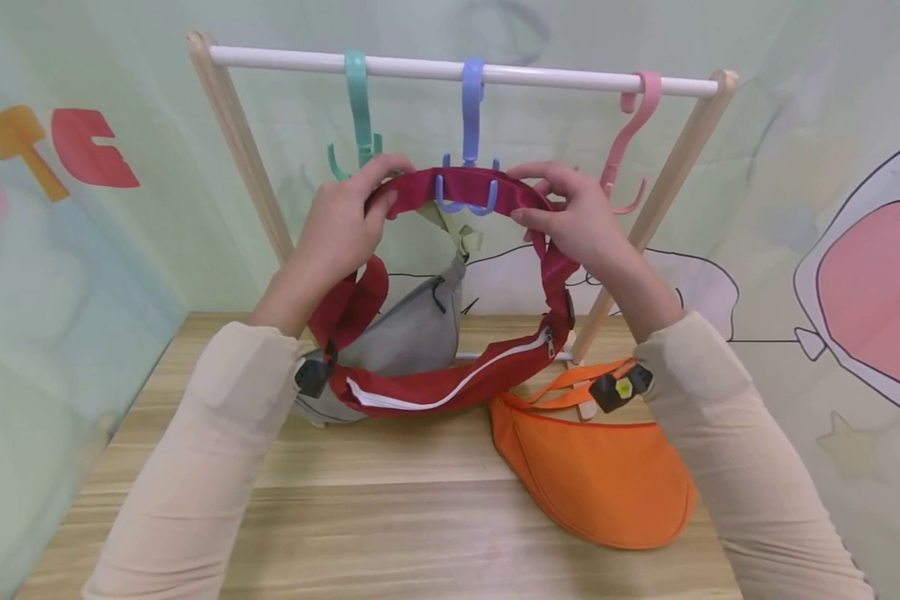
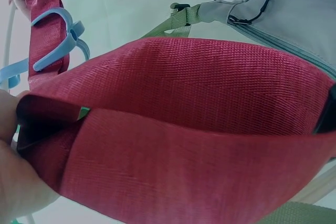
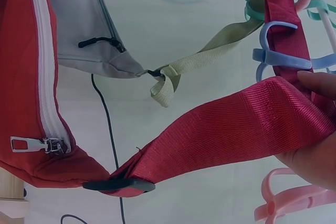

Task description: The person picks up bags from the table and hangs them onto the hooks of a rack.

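Note:
A red waist bag [image 1: 442, 387] hangs below its dark red strap [image 1: 461, 185], which passes behind the two front prongs of the blue hook [image 1: 471, 117]. At the strap's left side the left hand [image 1: 345, 221] pinches it between thumb and fingers; on the right side the right hand [image 1: 570, 212] does the same. In the left wrist view the strap [image 2: 199, 87] forms a wide loop beside the blue hook [image 2: 65, 40]. The right wrist view shows the strap [image 3: 236, 124] running from a black buckle [image 3: 119, 184] up to the right hand [image 3: 310, 161].
A white rail [image 1: 420, 67] on wooden posts carries a green hook [image 1: 358, 108] at left and a pink hook [image 1: 630, 133] at right. Behind the red bag hangs a grey bag [image 1: 420, 329] by a pale green strap. An orange bag [image 1: 607, 483] lies on the wooden table [image 1: 390, 533].

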Action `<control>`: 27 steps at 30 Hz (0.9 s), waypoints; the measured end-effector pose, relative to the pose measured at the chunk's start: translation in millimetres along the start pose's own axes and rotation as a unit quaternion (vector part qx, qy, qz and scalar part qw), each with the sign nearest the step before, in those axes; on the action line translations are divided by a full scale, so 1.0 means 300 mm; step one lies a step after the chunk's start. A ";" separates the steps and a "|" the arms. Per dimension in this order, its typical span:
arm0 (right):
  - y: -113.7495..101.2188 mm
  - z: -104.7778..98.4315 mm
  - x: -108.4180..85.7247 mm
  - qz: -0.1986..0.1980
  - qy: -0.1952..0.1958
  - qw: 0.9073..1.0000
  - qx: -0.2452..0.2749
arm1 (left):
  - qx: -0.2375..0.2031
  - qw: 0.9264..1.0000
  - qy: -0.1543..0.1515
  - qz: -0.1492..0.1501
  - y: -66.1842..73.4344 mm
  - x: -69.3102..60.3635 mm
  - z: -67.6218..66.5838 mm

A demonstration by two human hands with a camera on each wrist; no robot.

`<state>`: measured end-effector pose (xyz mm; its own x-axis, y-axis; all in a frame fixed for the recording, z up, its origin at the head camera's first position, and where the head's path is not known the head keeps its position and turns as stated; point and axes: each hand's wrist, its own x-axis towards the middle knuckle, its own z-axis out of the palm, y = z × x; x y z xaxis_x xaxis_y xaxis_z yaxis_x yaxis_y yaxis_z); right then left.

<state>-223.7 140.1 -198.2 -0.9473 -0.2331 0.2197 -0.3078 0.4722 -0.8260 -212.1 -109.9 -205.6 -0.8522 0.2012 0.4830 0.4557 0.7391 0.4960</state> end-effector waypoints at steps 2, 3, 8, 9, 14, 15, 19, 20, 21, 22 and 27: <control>0.001 0.001 -0.001 0.000 -0.001 1.000 0.002 | 0.000 1.000 -0.002 -0.001 -0.001 -0.002 0.002; 0.001 0.001 -0.002 -0.001 -0.001 1.000 0.002 | 0.000 1.000 -0.004 -0.003 -0.001 -0.003 0.003; 0.006 0.001 -0.005 0.001 -0.003 1.000 0.002 | -0.002 1.000 -0.012 -0.010 0.000 -0.010 0.007; 0.007 0.002 -0.005 0.000 -0.003 1.000 0.001 | -0.002 1.000 -0.012 -0.011 0.000 -0.011 0.008; 0.012 0.002 -0.011 0.004 -0.002 1.000 -0.009 | -0.005 1.000 -0.014 -0.011 0.000 -0.017 0.012; 0.012 0.003 -0.011 0.005 -0.003 1.000 -0.011 | -0.006 1.000 -0.014 -0.011 0.000 -0.018 0.013; 0.016 0.003 -0.014 0.003 -0.005 1.000 -0.006 | -0.007 1.000 -0.014 -0.011 -0.001 -0.023 0.016; 0.016 0.004 -0.014 0.001 -0.005 1.000 -0.003 | -0.007 1.000 -0.013 -0.011 -0.002 -0.023 0.017; 0.017 0.004 -0.015 0.000 -0.006 1.000 0.000 | -0.007 1.000 -0.013 -0.009 -0.003 -0.024 0.018; 0.018 0.004 -0.015 -0.001 -0.007 1.000 0.003 | -0.006 1.000 -0.012 -0.009 -0.003 -0.025 0.019; 0.022 0.006 -0.019 -0.005 -0.016 1.000 0.014 | -0.015 1.000 -0.015 -0.011 -0.005 -0.031 0.024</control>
<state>-220.3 143.0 -205.8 -0.9407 -0.2652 0.2117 -0.3144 0.4464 -0.8378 -206.6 -108.4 -216.0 -0.8690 0.2043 0.4506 0.4438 0.7244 0.5275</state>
